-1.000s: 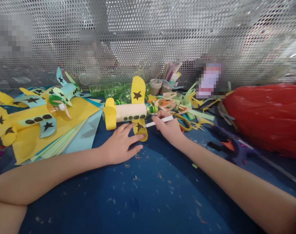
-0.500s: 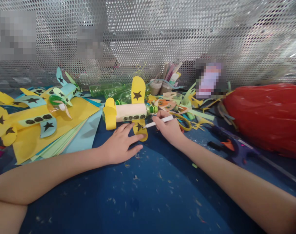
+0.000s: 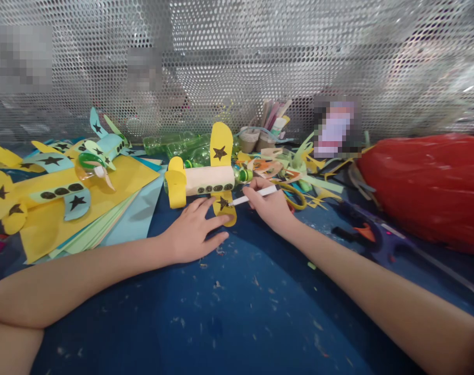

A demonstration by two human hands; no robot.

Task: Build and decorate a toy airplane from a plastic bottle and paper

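Note:
A toy plane made from a green plastic bottle wrapped in pale paper lies on the blue table. Yellow paper wings and a looped yellow tail are fixed to it, and dark ovals run along its side. My left hand lies flat with fingers spread, its fingertips touching the near wing. Pinched in my right hand is a white marker pen, its tip on the black star drawn on that wing. The far wing carries another black star.
Several finished paper planes rest on coloured paper sheets at the left. Paper scraps and yellow-handled scissors lie behind my right hand. A purple glue gun and a red bag are at the right, before a perforated metal screen.
The marker tip has shifted very slightly on the near wing's star, which looks a little darker. My left hand and the plane stay in place.

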